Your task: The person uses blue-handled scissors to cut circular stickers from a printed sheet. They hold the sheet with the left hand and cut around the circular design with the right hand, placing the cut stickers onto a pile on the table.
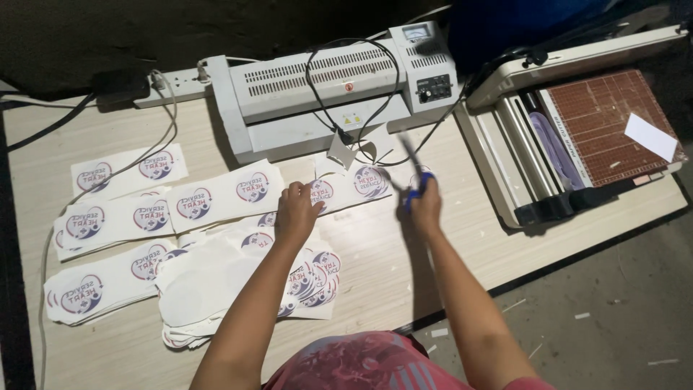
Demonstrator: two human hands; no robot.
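Right now we see a strip of printed round stickers [346,189] lying on the pale tabletop [375,253], just in front of the laminator. Our left hand [297,209] presses down on its near end, fingers [294,191] spread flat on the sheet rather than curled round it. Our right hand [426,202] is closed round the blue handles of a pair of scissors [413,179], whose blades point up and away toward the laminator — they blur, so we cannot tell whether they are open or shut. The scissors hover just beside the right end of the strip.

Below the left hand lies a loose heap of cut round stickers [314,278] and white backing scraps [209,282]. Further left, more uncut strips [130,167] of the same blue-and-red printed circles are laid out in rows across the tabletop, some overlapping.

Behind the strip sits the grey laminator [325,94], a black cable [361,87] looping over its top, with a white power strip [177,83] to its left. To the right, a paper trimmer [577,137] with a brown gridded bed rests at the tabletop's edge, a small white slip [651,136] on it. Paper bits dot the floor [613,303].
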